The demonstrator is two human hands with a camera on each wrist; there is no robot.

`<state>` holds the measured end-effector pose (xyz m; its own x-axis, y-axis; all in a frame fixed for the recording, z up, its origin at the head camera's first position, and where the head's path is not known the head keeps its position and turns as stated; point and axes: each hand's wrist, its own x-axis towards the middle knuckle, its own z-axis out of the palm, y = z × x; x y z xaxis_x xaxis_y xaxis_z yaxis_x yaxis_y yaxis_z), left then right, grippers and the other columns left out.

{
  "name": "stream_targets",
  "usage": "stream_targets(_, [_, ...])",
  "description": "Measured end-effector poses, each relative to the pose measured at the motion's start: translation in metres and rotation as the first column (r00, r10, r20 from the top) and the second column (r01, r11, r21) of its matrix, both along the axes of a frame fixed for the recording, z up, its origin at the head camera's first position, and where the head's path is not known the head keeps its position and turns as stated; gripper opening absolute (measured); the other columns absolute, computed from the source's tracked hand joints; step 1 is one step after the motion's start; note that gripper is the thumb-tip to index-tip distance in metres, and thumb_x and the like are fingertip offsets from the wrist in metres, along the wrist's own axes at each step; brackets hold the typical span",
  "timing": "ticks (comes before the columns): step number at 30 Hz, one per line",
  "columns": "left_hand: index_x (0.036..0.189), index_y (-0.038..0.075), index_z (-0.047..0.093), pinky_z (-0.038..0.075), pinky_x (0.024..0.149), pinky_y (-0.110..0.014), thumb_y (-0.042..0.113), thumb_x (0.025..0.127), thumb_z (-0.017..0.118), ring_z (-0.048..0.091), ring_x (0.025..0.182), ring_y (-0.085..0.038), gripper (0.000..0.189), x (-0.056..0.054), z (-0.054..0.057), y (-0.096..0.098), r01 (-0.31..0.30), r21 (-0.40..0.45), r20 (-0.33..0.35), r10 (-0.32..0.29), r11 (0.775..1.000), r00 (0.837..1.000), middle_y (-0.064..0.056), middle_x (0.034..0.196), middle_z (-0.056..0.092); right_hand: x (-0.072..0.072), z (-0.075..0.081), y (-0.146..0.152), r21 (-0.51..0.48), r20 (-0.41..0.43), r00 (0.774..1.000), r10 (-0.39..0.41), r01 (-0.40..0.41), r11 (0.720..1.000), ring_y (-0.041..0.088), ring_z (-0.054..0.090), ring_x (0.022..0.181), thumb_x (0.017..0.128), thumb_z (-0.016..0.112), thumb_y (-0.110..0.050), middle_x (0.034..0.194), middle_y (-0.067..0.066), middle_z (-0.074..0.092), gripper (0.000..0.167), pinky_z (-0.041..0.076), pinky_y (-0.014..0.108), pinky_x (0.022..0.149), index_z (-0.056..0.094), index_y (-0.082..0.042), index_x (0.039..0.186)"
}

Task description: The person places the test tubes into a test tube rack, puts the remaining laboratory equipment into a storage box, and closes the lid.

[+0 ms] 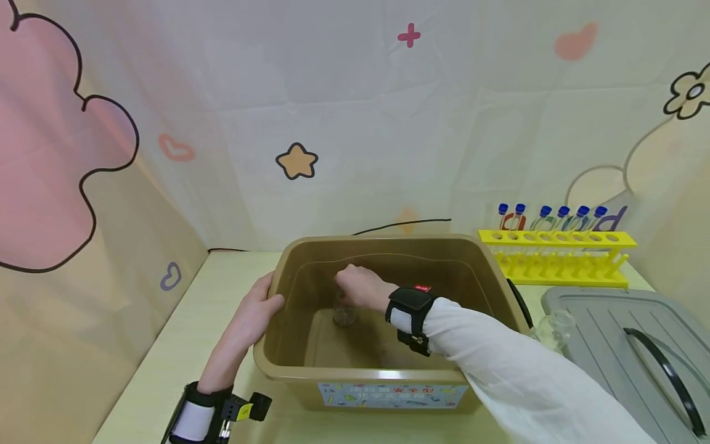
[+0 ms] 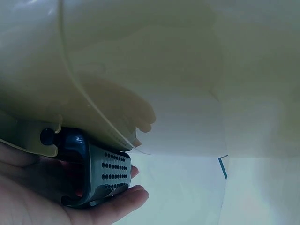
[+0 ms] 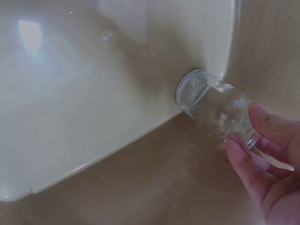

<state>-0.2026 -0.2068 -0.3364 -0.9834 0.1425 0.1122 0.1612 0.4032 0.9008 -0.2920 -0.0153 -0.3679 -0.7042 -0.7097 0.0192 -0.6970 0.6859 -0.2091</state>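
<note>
A brown plastic storage bin (image 1: 388, 374) stands on the table. At its left side, my left hand (image 1: 252, 314) grips the bin's dark perforated handle (image 2: 115, 168), with the fingers and thumb curled round it in the left wrist view. Inside the bin, my right hand (image 1: 363, 287) pinches a clear cylindrical glass jar (image 3: 215, 108) near its upper end between thumb and fingers. The jar's thick round base is right at the bin floor, close to the inner wall. In the head view, the hand hides the jar's top.
Behind the bin on the right stands a yellow rack (image 1: 560, 277) with several blue-capped test tubes (image 1: 545, 213). A grey lid (image 1: 604, 333) with a black handle lies at the right. Clear glassware (image 1: 551, 330) sits between lid and bin. A printed curtain (image 1: 355, 123) hangs behind.
</note>
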Motion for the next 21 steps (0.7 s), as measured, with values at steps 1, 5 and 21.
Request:
stream_targets(1, [0.121, -0.005, 0.045, 0.047, 0.066, -0.034, -0.004, 0.082, 0.038, 0.054, 0.083, -0.030, 0.040, 0.000, 0.000, 0.000, 0.002, 0.001, -0.003, -0.002, 1.000, 1.000, -0.021, 0.106, 0.046, 0.000, -0.001, 0.000, -0.005, 0.000, 1.000, 0.001, -0.001, 1.000, 0.014, 0.058, 0.064, 0.072, 0.075, -0.006, 0.070, 0.001, 0.059, 0.012, 0.046, 0.026, 0.057, 0.063, -0.005, 0.074])
stream_targets(5, [0.118, -0.007, 0.046, 0.048, 0.065, -0.035, -0.005, 0.082, 0.038, 0.055, 0.081, -0.032, 0.037, -0.001, 0.001, 0.000, 0.030, 0.019, -0.013, -0.030, 0.999, 0.999, -0.022, 0.102, 0.048, 0.000, -0.003, 0.001, -0.008, -0.007, 1.000, -0.005, 0.005, 1.000, 0.013, 0.056, 0.063, 0.073, 0.074, -0.006, 0.068, 0.000, 0.057, 0.012, 0.045, 0.025, 0.055, 0.062, -0.005, 0.073])
stream_targets(21, [0.119, -0.007, 0.046, 0.044, 0.069, -0.034, -0.006, 0.081, 0.039, 0.052, 0.082, -0.029, 0.039, -0.001, -0.001, 0.001, 0.006, -0.016, -0.018, -0.007, 1.000, 1.000, -0.021, 0.101, 0.049, -0.003, 0.026, 0.005, -0.002, 0.001, 1.000, -0.020, 0.020, 1.000, 0.009, 0.035, 0.050, 0.076, 0.072, -0.012, 0.057, -0.004, 0.036, 0.018, 0.029, 0.024, 0.047, 0.056, -0.005, 0.071])
